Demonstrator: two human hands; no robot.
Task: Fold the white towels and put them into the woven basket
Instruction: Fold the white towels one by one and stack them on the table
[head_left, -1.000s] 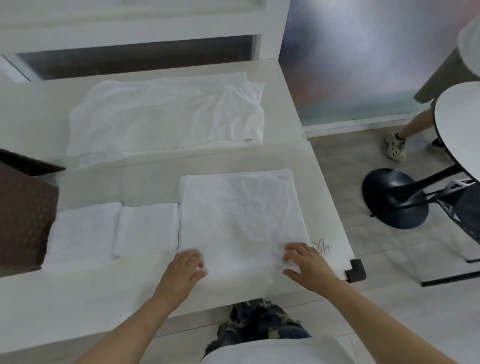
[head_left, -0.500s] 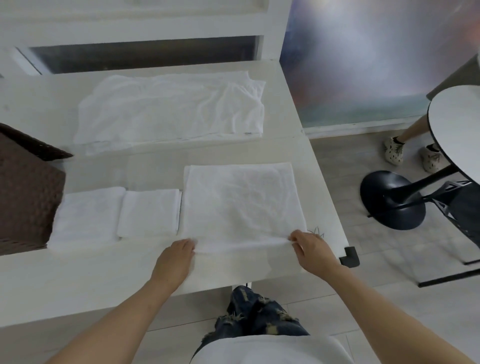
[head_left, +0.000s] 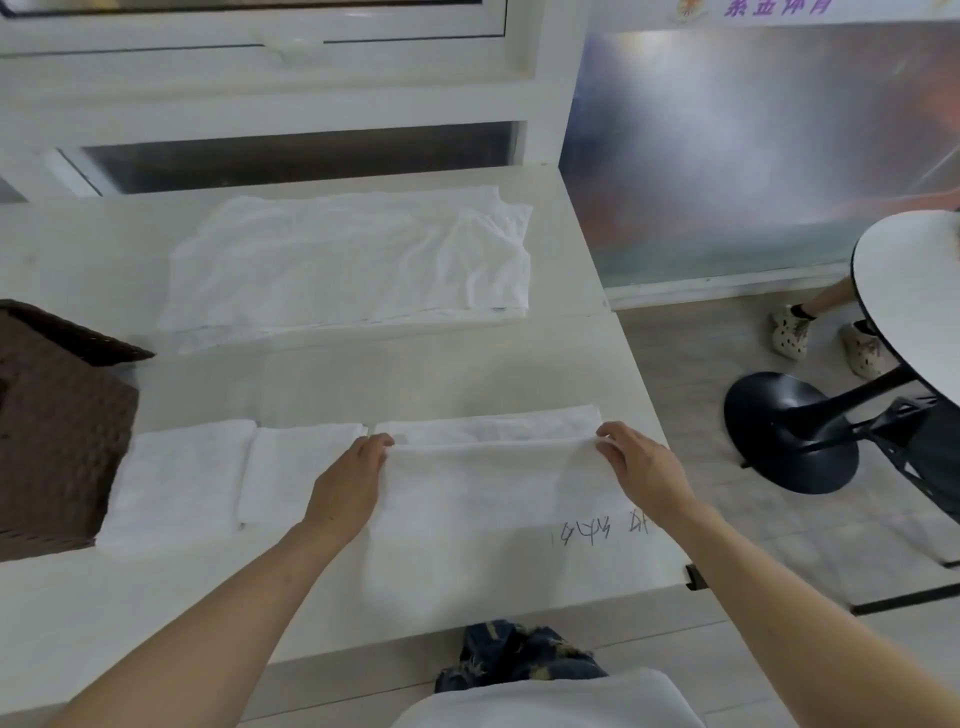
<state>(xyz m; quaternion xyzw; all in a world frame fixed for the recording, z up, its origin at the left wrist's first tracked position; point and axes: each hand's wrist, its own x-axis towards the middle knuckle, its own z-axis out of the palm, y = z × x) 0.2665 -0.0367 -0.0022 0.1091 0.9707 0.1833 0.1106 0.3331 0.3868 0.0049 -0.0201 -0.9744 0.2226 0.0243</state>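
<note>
On the pale desk (head_left: 311, 374), both hands' fingers (head_left: 613, 441) pinch a soft white towel's (head_left: 493, 478) folded edge, right of two folded rectangles (head_left: 234, 473), near one crumpled towel (head_left: 348, 265) and one brown woven basket (head_left: 57, 426).

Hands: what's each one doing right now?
Left hand: pinching the towel being folded at its left corner.
Right hand: pinching the same towel's right corner.

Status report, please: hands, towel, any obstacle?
Left hand and right hand pinch the towel edge, folding it away. Basket at left. No obstacle seen.
</note>
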